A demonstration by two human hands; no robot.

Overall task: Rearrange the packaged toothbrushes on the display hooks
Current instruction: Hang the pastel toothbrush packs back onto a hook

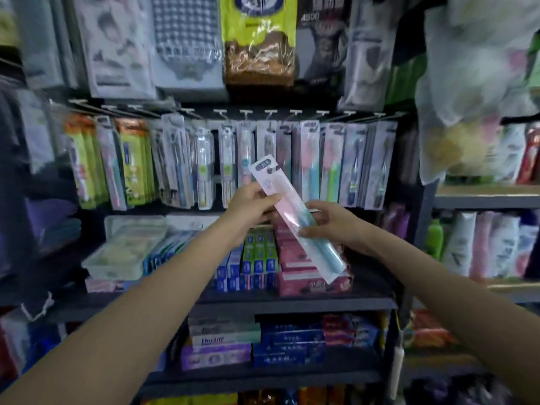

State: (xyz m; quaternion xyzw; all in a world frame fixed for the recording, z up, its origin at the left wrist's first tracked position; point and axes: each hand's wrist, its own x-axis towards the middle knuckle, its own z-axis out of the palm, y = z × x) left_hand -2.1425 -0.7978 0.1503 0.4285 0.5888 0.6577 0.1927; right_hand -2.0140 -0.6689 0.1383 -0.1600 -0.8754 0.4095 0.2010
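- Two sets of fingers pinch one toothbrush pack point(295, 217): the left hand point(251, 204) nips its upper part just under the hang-tab, the right hand point(330, 222) curls round the lower middle.
- The pack is held tilted in the air, tab up and to the left, in front of the row of hanging toothbrushes point(233, 162) and above the shelf point(292, 302) of toothpaste boxes point(257, 258).
- It looks light, thin and bendy, with slick clear film; likely to flex or slip if held by one end.
- Best grip, I judge, is the stiffer card near the tab hole, steering that hole onto a hook point(270, 112).
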